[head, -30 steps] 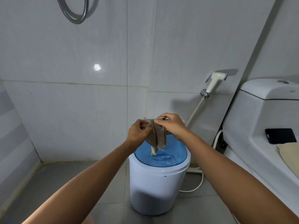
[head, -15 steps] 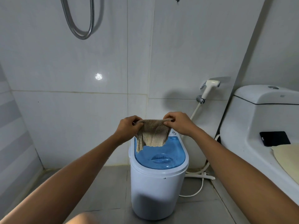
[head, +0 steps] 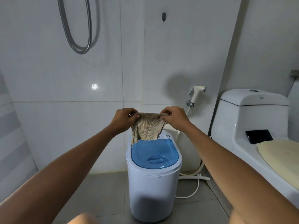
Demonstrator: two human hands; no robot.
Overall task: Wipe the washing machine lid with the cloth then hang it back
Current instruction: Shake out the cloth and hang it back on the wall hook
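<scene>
Left hand (head: 123,118) and right hand (head: 175,117) each pinch a top corner of the beige cloth (head: 148,128), spread above the blue washing machine lid (head: 155,155) (wiping looks finished, I judge); hanging on the wall hook (head: 164,16) remains.

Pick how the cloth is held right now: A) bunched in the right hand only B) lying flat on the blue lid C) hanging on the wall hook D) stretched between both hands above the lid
D: the left hand and right hand each pinch a top corner of the beige cloth, which hangs spread above the blue washing machine lid.
</scene>
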